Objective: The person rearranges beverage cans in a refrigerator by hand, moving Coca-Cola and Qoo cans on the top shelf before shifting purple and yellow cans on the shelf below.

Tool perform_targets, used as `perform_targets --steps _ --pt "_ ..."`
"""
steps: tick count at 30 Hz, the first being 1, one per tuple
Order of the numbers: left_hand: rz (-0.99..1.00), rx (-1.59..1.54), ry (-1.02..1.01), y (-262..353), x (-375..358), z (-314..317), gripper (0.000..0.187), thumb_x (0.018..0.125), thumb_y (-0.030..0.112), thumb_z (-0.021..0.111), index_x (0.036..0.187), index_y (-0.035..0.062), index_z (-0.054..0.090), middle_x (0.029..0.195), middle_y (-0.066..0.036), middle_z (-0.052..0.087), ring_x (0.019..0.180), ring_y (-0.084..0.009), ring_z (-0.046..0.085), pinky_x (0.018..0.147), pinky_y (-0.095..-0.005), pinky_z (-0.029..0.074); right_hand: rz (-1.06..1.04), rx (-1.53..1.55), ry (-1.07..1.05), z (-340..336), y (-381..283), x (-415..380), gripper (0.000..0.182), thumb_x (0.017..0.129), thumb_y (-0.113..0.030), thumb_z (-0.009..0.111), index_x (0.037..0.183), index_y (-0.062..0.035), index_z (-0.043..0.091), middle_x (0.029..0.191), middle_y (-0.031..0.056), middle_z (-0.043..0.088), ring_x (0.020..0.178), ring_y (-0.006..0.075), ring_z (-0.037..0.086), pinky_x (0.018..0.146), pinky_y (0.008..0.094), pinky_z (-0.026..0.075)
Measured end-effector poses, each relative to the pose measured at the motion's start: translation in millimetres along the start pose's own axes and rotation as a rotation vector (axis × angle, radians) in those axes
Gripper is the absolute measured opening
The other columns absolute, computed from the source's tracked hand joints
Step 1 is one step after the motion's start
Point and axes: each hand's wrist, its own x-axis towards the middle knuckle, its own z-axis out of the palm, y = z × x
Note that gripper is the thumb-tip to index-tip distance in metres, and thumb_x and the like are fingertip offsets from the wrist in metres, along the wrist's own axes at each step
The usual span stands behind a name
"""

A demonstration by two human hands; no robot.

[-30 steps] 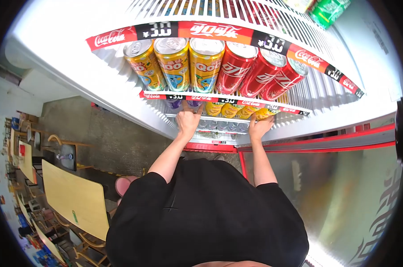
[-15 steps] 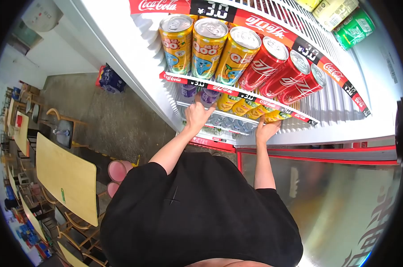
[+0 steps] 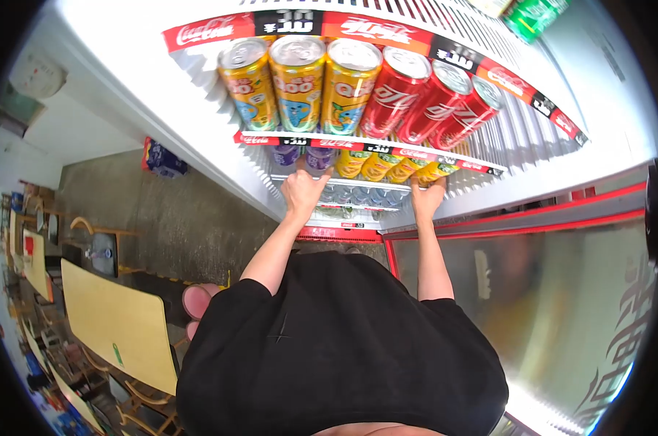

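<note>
My left hand (image 3: 303,195) reaches under a shelf's price strip in an open drinks fridge, its fingers and thumb around the lower part of a purple drink container (image 3: 319,160). Another purple one (image 3: 285,155) stands just left of it. At the right end of the same row, my right hand (image 3: 426,198) is closed on a yellow drink container (image 3: 436,173), fingertips partly hidden. Several more yellow containers (image 3: 380,166) stand between my hands. The shelf strip covers the tops of this row.
Above are orange-yellow Qoo cans (image 3: 297,87) and red cola cans (image 3: 396,93). Clear bottles (image 3: 362,196) fill a lower shelf. The glass door (image 3: 532,312) hangs open to my right. Wooden tables (image 3: 118,312), chairs and pink stools (image 3: 198,299) stand at the left.
The view has shifted, so the fridge shelves appear slightly lower and further left. Both hands stay at the same two containers in the row.
</note>
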Motion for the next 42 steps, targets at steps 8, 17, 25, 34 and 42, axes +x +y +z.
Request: perform_targets --steps 8,17,25,34,42 --pt "0.058 0.086 0.082 1.7 -2.1 1.8 0.064 0.078 0.060 0.080 0.077 -0.0030 0.068 0.064 -0.024 0.068 0.064 -0.0445 0.070 0.063 -0.0528 0.056 -0.054 -0.119 0.063 -2.5 -7.5 0.6 0.069 0.078 -0.036 0.085 0.121 0.0079 0.054 0.113 0.0273 0.060 0.108 0.0478 0.055 0.096 0.0564 0.042" --pt "0.075 0.218 -0.021 3.9 -3.0 -7.7 0.066 0.080 0.059 0.079 0.097 -0.0039 0.067 0.064 -0.025 0.068 0.063 -0.0442 0.070 0.062 -0.0533 0.056 -0.077 -0.179 0.054 -2.8 -9.5 -4.5 0.063 0.083 -0.037 0.081 0.117 0.0079 0.053 0.110 0.0272 0.058 0.108 0.0475 0.054 0.096 0.0554 0.041" --pt "0.105 0.268 0.028 12.4 -2.0 -15.2 0.071 0.083 0.062 0.075 0.100 -0.0066 0.068 0.062 -0.022 0.068 0.061 -0.0414 0.071 0.058 -0.0500 0.057 -0.096 -0.192 0.067 -0.5 -7.3 -3.2 0.062 0.082 -0.036 0.082 0.113 0.0093 0.053 0.106 0.0278 0.057 0.105 0.0476 0.054 0.094 0.0554 0.042" --pt "0.085 0.254 -0.014 4.5 -6.4 -7.7 0.070 0.086 0.059 0.074 0.107 -0.0068 0.067 0.064 -0.020 0.069 0.062 -0.0404 0.071 0.060 -0.0502 0.057 -0.145 -0.223 0.079 1.8 -4.2 -5.0 0.069 0.083 -0.036 0.081 0.122 0.0116 0.051 0.116 0.0308 0.057 0.111 0.0491 0.053 0.099 0.0569 0.040" --pt "0.067 0.014 -0.056 -15.2 -41.9 -7.2 0.069 0.093 0.041 0.071 0.146 0.0026 0.049 0.066 -0.009 0.071 0.061 -0.0365 0.071 0.056 -0.0494 0.055 -0.092 -0.205 0.024 3.9 -1.6 -7.0 0.074 0.082 -0.031 0.083 0.134 0.0090 0.048 0.126 0.0304 0.055 0.117 0.0493 0.051 0.103 0.0555 0.038"
